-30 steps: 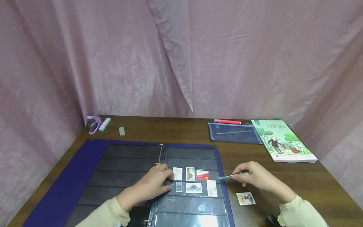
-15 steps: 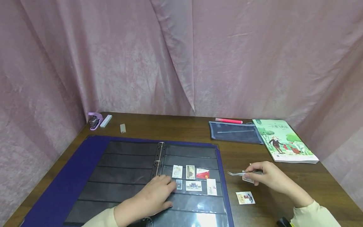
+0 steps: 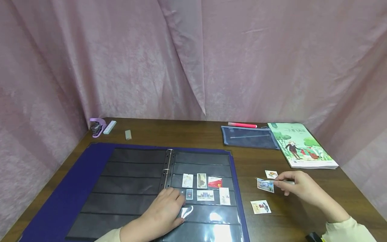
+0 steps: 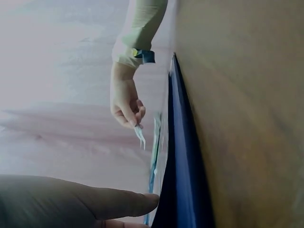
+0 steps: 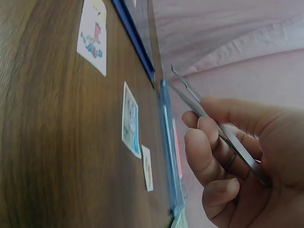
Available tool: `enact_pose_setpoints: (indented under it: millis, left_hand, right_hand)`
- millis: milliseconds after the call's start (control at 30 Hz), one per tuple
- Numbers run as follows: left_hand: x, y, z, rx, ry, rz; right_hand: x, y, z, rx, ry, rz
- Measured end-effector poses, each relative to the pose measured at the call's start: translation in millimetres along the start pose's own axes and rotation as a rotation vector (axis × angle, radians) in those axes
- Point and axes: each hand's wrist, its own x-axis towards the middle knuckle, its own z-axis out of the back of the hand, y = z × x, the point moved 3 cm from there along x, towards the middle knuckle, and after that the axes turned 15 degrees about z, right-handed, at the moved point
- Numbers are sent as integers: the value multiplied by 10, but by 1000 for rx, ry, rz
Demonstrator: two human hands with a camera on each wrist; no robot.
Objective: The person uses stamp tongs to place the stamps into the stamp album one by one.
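Note:
My right hand [image 3: 297,186] pinches a pair of metal tweezers [image 5: 242,154] between thumb and fingers; the tips stand apart with nothing between them. In the head view they overlap a blue-toned stamp [image 3: 265,187] on the table. A small white-edged stamp [image 3: 271,174] lies just beyond it, and a figure-printed stamp [image 3: 261,207] nearer. My left hand [image 3: 164,208] rests on the right page of an open blue stamp album [image 3: 208,215], near its spine. Beside the thumb the clear film catches the light. Several stamps [image 3: 205,195] sit in two rows on that page.
At the back left stand a purple stapler [image 3: 98,127], a white box [image 3: 110,127] and a small eraser-like block [image 3: 128,134]. Behind the album's right side lie a blue mesh pouch [image 3: 251,143], a pink marker [image 3: 242,125] and a green picture book [image 3: 302,146].
My right hand with the tweezers has moved right, off the album's edge to over the loose stamps, two of which have come into sight. My left hand has slid slightly down the page.

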Motion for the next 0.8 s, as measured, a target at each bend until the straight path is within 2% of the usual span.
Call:
enact_pose_setpoints:
  millis: [200, 333, 467, 567, 800]
  left_hand:
    - [-15, 13, -26, 1, -11, -13]
    - [8, 42, -41, -26, 35, -22]
    - [39, 85, -57, -85, 128, -13]
    - [54, 110, -67, -123, 171, -6]
    - [60, 137, -81, -157, 176, -1]
  right_hand:
    - [-47, -53, 60, -30, -10, -86]
    - [-101, -113, 109, -52, 15, -125]
    - [-178, -198, 146, -78, 42, -161]
    - [-227, -252, 164, -103, 44, -176]
    - [-272, -328, 149, -118, 58, -202]
